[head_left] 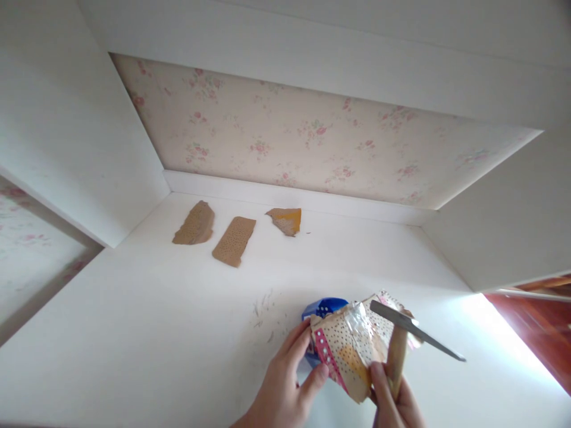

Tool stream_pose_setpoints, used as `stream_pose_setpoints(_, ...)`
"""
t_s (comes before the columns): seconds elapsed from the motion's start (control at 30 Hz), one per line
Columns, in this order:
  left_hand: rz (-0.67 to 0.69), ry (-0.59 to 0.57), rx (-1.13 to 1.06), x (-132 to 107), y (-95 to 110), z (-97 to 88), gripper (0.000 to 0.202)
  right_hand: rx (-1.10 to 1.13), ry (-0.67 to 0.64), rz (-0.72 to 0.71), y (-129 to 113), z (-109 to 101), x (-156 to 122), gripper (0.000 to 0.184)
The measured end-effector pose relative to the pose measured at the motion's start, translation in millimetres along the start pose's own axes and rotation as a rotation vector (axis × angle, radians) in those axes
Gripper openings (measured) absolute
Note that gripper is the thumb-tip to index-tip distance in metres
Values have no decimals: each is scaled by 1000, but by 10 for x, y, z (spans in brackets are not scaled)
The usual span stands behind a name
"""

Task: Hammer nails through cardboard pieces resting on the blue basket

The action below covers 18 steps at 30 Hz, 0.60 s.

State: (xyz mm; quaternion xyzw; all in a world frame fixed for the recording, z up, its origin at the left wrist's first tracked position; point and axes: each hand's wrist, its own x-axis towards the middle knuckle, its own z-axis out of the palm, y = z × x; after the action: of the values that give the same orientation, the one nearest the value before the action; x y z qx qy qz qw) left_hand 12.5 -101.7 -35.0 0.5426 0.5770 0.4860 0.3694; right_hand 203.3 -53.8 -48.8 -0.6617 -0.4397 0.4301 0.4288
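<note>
Wht surface (178,321) w/ floral wallpaper (276,131) at back. Nr front, R of ctr: dotted cardboard (345,339), its L edge held betw. thumb & fingers of L hand (285,374). R hand (392,404) grips wood-handled hammer (398,351) at cardboard's lower R. Blue obj. (330,305) partly hidden behind cardboard. Three brn scraps (234,241) lie toward back, L & ctr.

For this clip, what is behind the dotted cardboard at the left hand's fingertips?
Behind the dotted cardboard, a blue object with white dots shows past the upper-left edge and beside the left hand. Cardboard and hand cover the rest, so its full shape cannot be told.
</note>
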Motion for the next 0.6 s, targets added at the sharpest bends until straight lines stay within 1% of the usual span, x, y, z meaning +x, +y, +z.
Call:
stream_pose_setpoints(0.1,-58,61,-99,88,2,-49,43,-7,-71,16,3,92,83,53)
stream_pose_setpoints(0.2,-89,87,-170,177,-16,-122,31,-33,-170,24,-70,191,145,55)
stream_pose_setpoints(0.3,-109,84,-247,245,-60,-215,30,-69,-196,-4,-175,297,156,55)
stream_pose_setpoints(0.43,-132,57,-319,316,-139,-360,33,-58,-211,-32,-267,395,145,55)
stream_pose_setpoints(0.53,-148,1,-348,360,-201,-449,29,-45,-227,-34,-245,390,173,55)
stream_pose_setpoints(0.6,-160,-2,-320,376,-235,-478,23,-44,-243,-42,-193,353,204,54)
